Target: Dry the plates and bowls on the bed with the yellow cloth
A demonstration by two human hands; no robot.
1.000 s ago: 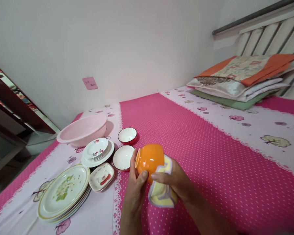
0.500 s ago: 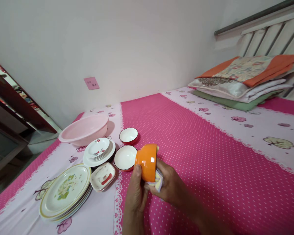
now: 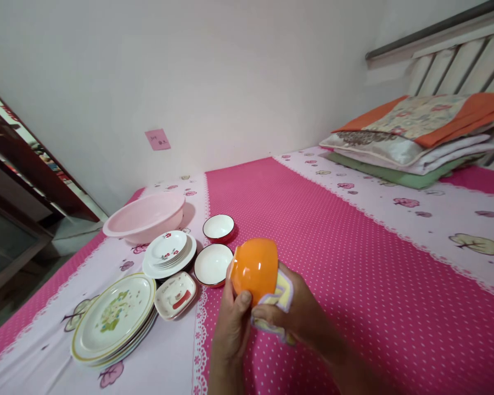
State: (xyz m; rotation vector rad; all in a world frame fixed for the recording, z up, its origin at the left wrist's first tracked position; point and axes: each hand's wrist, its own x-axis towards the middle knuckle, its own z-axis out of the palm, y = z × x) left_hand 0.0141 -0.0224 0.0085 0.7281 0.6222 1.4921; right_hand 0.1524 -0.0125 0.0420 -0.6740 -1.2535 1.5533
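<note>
An orange bowl (image 3: 255, 267) is held tilted on its side above the pink dotted bedspread, its glossy outer wall facing me. My left hand (image 3: 234, 315) is closed on its lower left part, thumb against the wall. A yellow cloth with a lilac edge (image 3: 284, 293) is gripped in my right hand (image 3: 298, 307) and pressed against the bowl's right side. The bowl's inside is hidden. Just left of it rest two white bowls with red outsides, a nearer white bowl (image 3: 214, 264) and a farther white bowl (image 3: 218, 226).
A pink basin (image 3: 148, 216) stands near the wall. Closer are a stack of small flowered plates (image 3: 168, 249), a square dish (image 3: 175, 296) and a stack of large plates (image 3: 115, 318). Folded cushions (image 3: 411, 137) lie by the headboard at right.
The orange bowl has turned so more of its outside faces me. My right hand and the cloth have shifted right, and more of the cloth shows. The view has moved slightly.
</note>
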